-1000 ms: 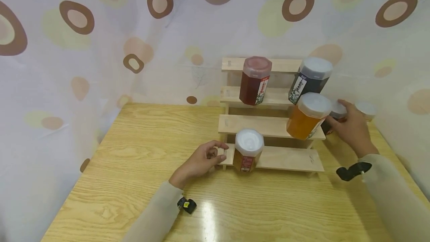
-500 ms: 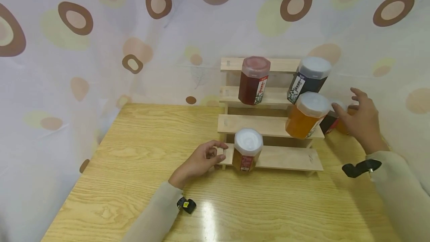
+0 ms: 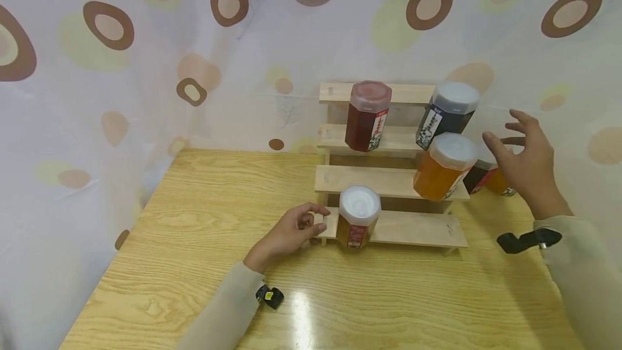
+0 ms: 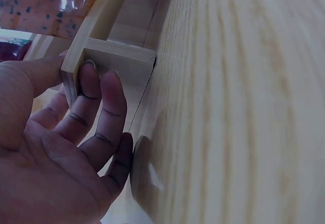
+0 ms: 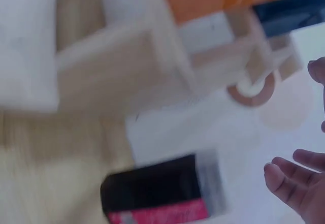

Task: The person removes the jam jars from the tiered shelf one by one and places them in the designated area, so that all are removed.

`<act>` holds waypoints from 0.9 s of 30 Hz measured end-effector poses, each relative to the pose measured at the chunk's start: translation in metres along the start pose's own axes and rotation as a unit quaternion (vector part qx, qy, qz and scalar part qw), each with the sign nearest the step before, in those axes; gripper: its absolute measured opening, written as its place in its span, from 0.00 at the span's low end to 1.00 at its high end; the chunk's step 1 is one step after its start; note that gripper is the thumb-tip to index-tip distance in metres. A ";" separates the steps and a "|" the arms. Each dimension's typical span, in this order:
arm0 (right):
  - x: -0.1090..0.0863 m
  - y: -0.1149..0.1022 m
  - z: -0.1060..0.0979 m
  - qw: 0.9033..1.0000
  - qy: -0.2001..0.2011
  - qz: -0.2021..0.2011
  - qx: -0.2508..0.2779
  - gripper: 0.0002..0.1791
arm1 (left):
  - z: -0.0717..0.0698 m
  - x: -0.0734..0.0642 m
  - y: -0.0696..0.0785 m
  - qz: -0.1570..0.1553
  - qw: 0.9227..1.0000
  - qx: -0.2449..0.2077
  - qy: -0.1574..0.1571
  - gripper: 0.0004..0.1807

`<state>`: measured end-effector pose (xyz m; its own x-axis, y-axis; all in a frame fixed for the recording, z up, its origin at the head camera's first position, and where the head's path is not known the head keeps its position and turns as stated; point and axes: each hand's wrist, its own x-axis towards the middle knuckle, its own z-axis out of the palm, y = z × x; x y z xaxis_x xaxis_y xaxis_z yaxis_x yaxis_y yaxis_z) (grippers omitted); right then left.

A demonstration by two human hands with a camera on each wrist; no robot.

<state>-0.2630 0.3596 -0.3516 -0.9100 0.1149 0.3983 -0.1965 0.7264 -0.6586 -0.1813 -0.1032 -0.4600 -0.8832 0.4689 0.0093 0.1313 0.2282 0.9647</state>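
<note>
In the head view my left hand (image 3: 291,228) grips the left end of the lowest board of a stepped wooden rack (image 3: 423,228); in the left wrist view the thumb lies over the board and fingers curl beneath. Beside it, an amber jar (image 3: 360,207) with a white lid stands on that board. My right hand (image 3: 529,163) hovers at the right, fingers spread and holding nothing. Partly behind it and the rack are a dark jar (image 3: 478,177) with a red label and an orange jar (image 3: 499,182). The right wrist view shows the dark jar blurred, apart from the fingers.
Higher on the rack stand a dark red jar (image 3: 367,123), a black jar (image 3: 449,115) with a white label and an orange-yellow jar (image 3: 441,172). The rack rests on a wood-grain table (image 3: 218,204) against a patterned curtain (image 3: 252,69).
My right hand has come off the lid of the dark jar beside the rack and moved right and upward, its fingers spreading. The left hand keeps its hold on the rack.
</note>
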 end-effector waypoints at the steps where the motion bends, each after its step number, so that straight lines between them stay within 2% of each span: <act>1: 0.000 -0.004 -0.001 1.000 -0.002 0.001 0.009 0.38 | 0.000 0.000 0.000 0.000 1.000 0.001 0.000 0.16; 5: 0.000 -0.020 -0.003 0.999 -0.012 0.003 0.038 0.36 | 0.000 0.000 0.000 -0.001 1.000 0.000 0.001 0.16; 10: 0.000 -0.038 -0.004 0.999 -0.019 -0.005 0.049 0.36 | 0.000 0.000 -0.001 -0.010 1.000 -0.007 0.005 0.16; 18: -0.001 -0.051 -0.002 0.998 -0.019 -0.019 0.059 0.35 | 0.001 0.000 -0.002 -0.006 1.000 -0.008 0.004 0.16; 27: 0.000 -0.068 0.000 0.997 -0.010 -0.055 0.057 0.35 | 0.000 0.000 -0.002 -0.003 1.000 -0.008 0.003 0.16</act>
<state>-0.2495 0.3100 -0.3066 -0.8874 0.0240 0.4604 -0.3353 0.6519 -0.6802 -0.1818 -0.1035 -0.4623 -0.8866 0.4624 0.0059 0.1194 0.2165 0.9689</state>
